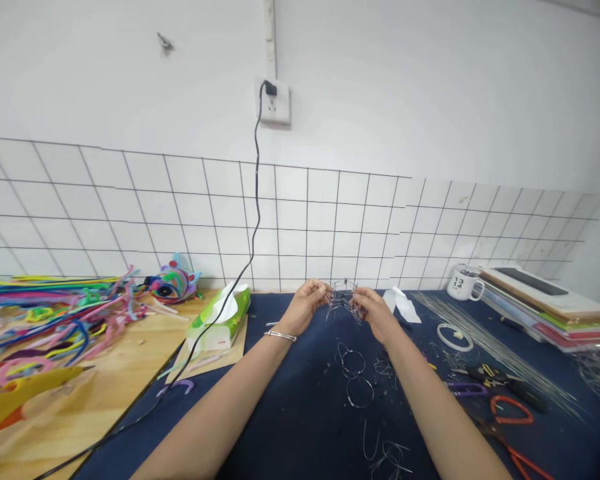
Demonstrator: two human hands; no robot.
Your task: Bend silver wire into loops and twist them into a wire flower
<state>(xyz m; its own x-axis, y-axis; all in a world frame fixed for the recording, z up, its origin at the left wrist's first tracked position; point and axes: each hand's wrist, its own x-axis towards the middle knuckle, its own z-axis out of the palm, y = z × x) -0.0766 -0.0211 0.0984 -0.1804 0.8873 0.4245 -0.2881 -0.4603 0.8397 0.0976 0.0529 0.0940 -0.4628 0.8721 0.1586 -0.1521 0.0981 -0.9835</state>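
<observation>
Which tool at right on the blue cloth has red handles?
The scissors-like tool, lowest of the tools in the picture; beyond it lie a purple-handled tool and a black-and-yellow tool.

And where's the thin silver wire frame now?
In the head view, the thin silver wire frame is slightly right of centre, held between the left hand and the right hand, beyond the round silver wire loops on the dark blue surface.

A craft workshop. Straight wires (500, 353) and pliers (491, 375) lie on the dark-blue bench (300, 413); a glue gun (43, 385) and colourful pipe cleaners (45, 285) lie at left.
</observation>
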